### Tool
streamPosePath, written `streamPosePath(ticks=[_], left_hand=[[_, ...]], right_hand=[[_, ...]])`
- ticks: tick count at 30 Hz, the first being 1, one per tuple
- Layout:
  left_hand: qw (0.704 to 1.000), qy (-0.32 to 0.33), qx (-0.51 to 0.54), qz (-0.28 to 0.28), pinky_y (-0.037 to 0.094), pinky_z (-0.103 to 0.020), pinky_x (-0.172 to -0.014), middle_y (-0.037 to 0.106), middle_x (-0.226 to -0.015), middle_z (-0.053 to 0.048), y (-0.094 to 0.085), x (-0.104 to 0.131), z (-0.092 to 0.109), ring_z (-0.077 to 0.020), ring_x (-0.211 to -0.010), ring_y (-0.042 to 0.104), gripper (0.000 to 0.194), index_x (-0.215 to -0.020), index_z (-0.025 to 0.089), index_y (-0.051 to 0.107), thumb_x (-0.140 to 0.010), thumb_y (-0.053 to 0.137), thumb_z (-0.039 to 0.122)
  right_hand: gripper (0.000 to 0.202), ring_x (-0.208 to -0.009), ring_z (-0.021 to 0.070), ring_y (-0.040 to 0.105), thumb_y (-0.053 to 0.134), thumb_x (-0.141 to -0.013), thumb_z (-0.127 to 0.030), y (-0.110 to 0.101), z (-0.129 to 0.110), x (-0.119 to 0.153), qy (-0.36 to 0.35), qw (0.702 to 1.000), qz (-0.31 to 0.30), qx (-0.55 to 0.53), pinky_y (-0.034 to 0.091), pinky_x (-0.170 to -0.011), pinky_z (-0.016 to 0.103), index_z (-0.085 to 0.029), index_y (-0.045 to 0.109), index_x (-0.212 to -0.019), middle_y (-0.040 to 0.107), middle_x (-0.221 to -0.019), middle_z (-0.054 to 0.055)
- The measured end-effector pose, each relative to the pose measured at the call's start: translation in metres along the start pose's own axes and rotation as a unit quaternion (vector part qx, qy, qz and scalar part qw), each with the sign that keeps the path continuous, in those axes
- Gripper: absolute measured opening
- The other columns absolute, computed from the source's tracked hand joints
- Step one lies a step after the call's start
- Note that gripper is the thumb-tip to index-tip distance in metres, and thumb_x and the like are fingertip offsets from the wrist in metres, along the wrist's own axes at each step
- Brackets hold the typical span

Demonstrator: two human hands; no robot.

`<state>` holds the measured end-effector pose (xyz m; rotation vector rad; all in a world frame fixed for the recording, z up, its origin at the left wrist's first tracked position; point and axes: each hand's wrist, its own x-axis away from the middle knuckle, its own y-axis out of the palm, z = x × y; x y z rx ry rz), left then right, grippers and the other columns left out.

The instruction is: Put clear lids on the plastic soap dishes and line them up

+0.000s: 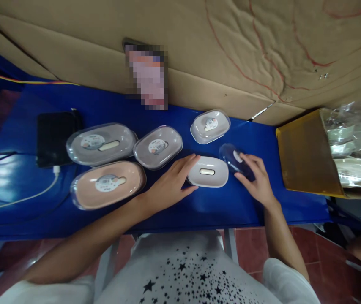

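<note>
A pale oval dish (212, 178) with a slot in its middle lies on the blue table. My left hand (176, 181) grips its left end between thumb and fingers. Just right of the dish, my right hand (256, 177) holds a clear oval lid (231, 159) with a round label, thumb on the near side and fingers on the far side. Behind the dish sits a lidded grey dish (219, 131). Left of my left hand are another lidded grey dish (168, 155), a long grey one (91, 155) and a long peach one (88, 192).
An open cardboard box (307, 156) with wrapped dishes stands at the right. A black device (52, 137) with a white cable lies at the left of the blue table (231, 211). Cardboard (187, 80) lines the back, with a blurred-out object (149, 78) against it.
</note>
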<state>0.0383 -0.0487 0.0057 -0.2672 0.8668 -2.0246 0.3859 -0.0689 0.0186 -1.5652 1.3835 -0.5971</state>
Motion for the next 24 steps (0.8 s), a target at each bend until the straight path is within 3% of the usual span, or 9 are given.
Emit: streamPosePath(ticks=[4,8,15,19,22,24], left_hand=[[1.0,0.008,0.023,0.011,0.044,-0.055,-0.128,0.045,-0.169,-0.014,0.003,-0.001,-0.001,-0.0328,-0.155,0.048,0.1,-0.172,0.033,0.013,-0.096,0.079,0.027],[0.999,0.02,0.028,0.007,0.044,-0.056,-0.128,0.046,-0.169,-0.013,0.002,-0.001,-0.002,-0.033,-0.155,0.048,0.104,-0.173,0.036,0.011,-0.096,0.08,0.03],[1.0,0.018,0.009,-0.015,0.043,-0.058,-0.128,0.047,-0.166,-0.014,0.002,-0.001,-0.007,-0.0333,-0.156,0.046,0.103,-0.172,0.038,0.012,-0.096,0.081,0.031],[0.997,0.044,-0.061,-0.014,0.047,-0.057,-0.125,0.043,-0.169,-0.019,-0.004,0.004,0.004,-0.0349,-0.156,0.046,0.093,-0.172,0.03,0.016,-0.1,0.076,0.035],[0.984,0.066,-0.163,0.037,0.047,-0.057,-0.124,0.041,-0.17,-0.021,-0.021,0.016,0.018,-0.0368,-0.156,0.046,0.072,-0.167,0.026,0.031,-0.106,0.068,0.036],[0.969,0.038,-0.223,0.096,0.049,-0.058,-0.121,0.047,-0.166,-0.02,-0.036,0.026,0.023,-0.0378,-0.153,0.05,0.059,-0.161,0.026,0.042,-0.107,0.064,0.034]], right_hand=[[0.073,-0.148,0.0339,0.051,0.071,-0.104,-0.038,0.011,-0.045,0.007,-0.106,0.992,-0.06,-0.037,0.051,-0.12,0.061,-0.045,0.037,-0.168,0.05,-0.156,0.01],[0.081,-0.156,0.038,0.04,0.072,-0.103,-0.032,0.022,-0.065,0.004,-0.154,0.986,-0.069,0.019,0.046,-0.124,0.066,-0.043,0.031,-0.171,0.044,-0.165,0.01],[0.078,-0.158,0.0379,0.038,0.07,-0.104,-0.033,0.022,-0.065,0.0,-0.165,0.982,-0.08,0.035,0.048,-0.122,0.065,-0.043,0.032,-0.171,0.046,-0.166,0.009],[0.072,-0.152,0.0354,0.045,0.073,-0.102,-0.035,0.021,-0.074,-0.004,-0.168,0.983,-0.068,0.025,0.05,-0.121,0.061,-0.04,0.042,-0.167,0.052,-0.159,0.01],[0.064,-0.148,0.0347,0.05,0.073,-0.102,-0.037,0.014,-0.066,-0.006,-0.165,0.982,-0.074,0.048,0.051,-0.118,0.059,-0.038,0.049,-0.162,0.057,-0.155,0.011],[0.062,-0.147,0.0358,0.053,0.071,-0.103,-0.039,0.002,-0.045,-0.009,-0.151,0.984,-0.072,0.069,0.052,-0.116,0.061,-0.039,0.05,-0.161,0.059,-0.156,0.01]])
